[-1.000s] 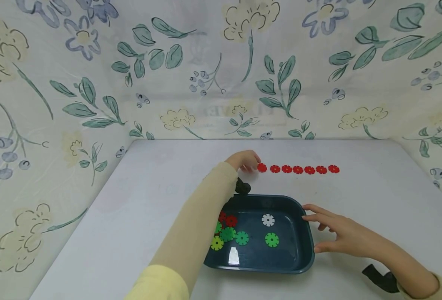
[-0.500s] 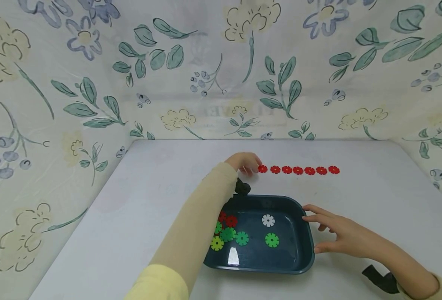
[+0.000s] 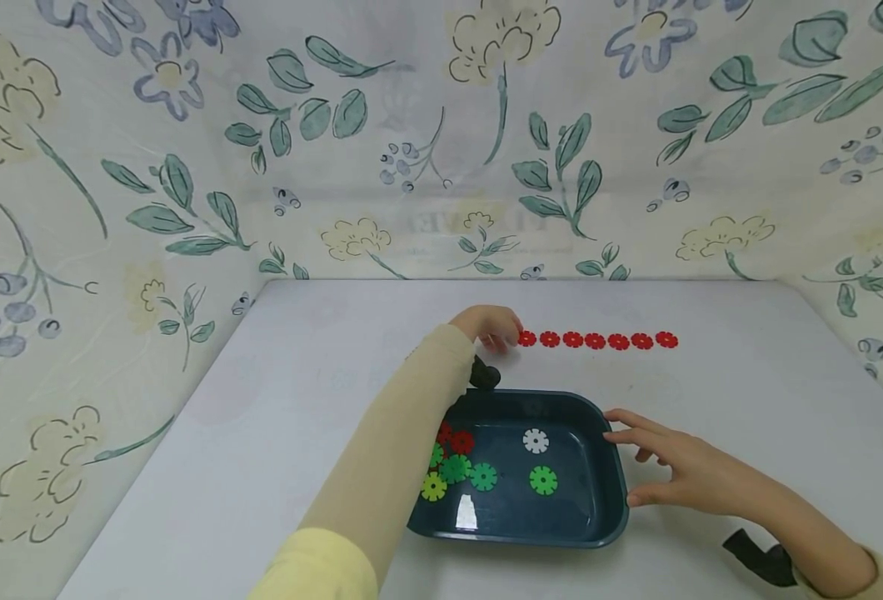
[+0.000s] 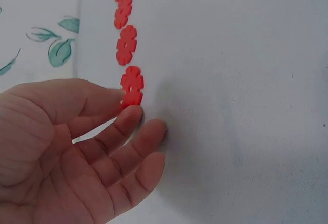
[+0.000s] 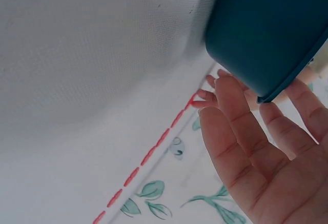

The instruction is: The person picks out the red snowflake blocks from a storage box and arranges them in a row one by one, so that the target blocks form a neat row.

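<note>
A row of several red notched plastic discs point(image 3: 595, 341) lies flat across the far part of the white table. At its left end my left hand point(image 3: 490, 325) pinches the last red disc point(image 4: 132, 83) between thumb and index finger, its other fingers loosely bent. The dark blue tray point(image 3: 584, 521) stands in front of me. At the tray's right side rests my right hand point(image 3: 685, 467), fingers spread and fingertips at the rim. Inside the tray lie a white disc point(image 3: 536, 441), a light green disc point(image 3: 543, 480) and a cluster with red, green and yellow discs.
My left sleeve point(image 3: 389, 450) crosses over the tray's left end and hides part of it. A black strap point(image 3: 760, 558) is by my right wrist. Flower-patterned cloth point(image 3: 411, 150) rises behind the table point(image 3: 276, 375) and along its left side.
The leftmost red disc has slid slightly to the right under my left fingers, narrowing the gap to its neighbour. My right hand and the tray have stayed put.
</note>
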`<move>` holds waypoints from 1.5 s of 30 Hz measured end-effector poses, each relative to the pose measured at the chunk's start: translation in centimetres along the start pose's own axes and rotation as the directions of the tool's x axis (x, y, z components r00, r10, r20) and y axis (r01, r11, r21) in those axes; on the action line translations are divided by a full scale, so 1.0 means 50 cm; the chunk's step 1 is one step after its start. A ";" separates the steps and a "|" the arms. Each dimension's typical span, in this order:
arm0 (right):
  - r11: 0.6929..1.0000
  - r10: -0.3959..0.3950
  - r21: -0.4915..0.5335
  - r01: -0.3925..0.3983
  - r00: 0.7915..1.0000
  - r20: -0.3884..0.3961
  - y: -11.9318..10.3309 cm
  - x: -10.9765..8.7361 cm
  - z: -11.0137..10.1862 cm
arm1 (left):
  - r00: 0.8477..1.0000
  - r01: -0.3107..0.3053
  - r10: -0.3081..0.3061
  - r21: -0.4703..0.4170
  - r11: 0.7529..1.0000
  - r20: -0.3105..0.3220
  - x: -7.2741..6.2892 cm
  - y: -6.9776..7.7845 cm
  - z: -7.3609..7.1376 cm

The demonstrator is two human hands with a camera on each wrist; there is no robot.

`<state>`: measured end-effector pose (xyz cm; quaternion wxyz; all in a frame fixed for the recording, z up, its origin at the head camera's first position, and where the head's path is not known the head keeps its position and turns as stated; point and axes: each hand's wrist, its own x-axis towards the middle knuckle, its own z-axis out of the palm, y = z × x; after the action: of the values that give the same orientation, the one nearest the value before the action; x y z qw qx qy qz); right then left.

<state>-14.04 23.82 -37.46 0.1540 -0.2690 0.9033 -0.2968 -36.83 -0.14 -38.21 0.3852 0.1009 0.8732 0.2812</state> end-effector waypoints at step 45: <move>0.999 0.026 0.029 -0.026 1.000 0.003 -0.002 0.000 0.003 | 0.888 -0.459 0.435 0.362 0.811 0.152 -0.289 0.030 0.062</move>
<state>-13.94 23.67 -37.54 0.1629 -0.2552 0.9021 -0.3075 -24.79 -3.30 -30.15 0.3071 0.3862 0.8505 0.1820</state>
